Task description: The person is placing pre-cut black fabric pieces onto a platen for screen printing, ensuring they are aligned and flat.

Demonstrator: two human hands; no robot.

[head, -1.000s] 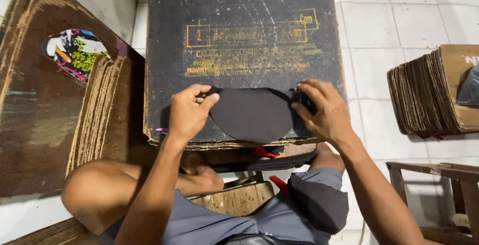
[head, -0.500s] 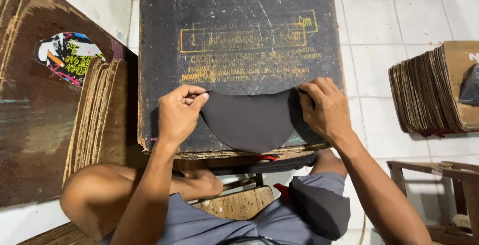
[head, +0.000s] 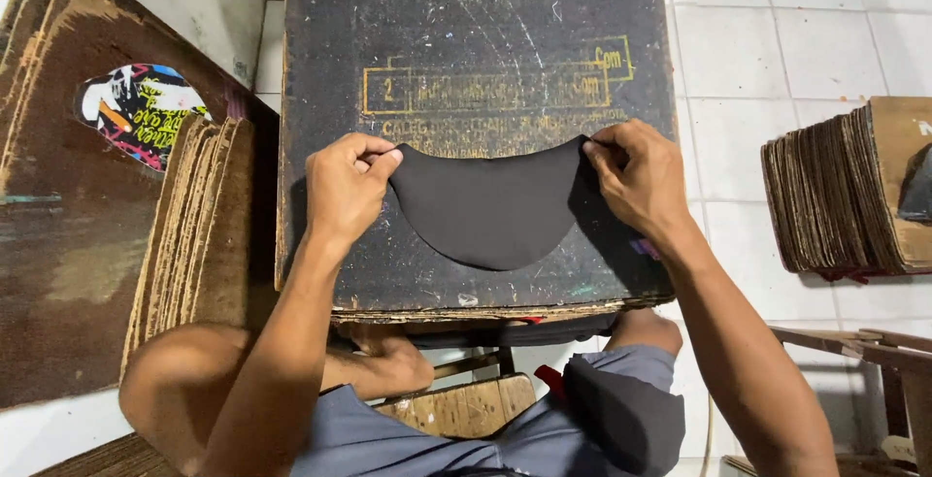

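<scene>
Stacks of brown cardboard sheets (head: 194,234) are seen at the left, another cardboard stack (head: 835,196) at the right on white floor tiles (head: 738,60).

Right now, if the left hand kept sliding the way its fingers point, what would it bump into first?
The left hand pinches one corner of the black curved piece, fingers pointing right. Going on, it would cross that piece and probably meet the right hand pinching the other corner.
</scene>
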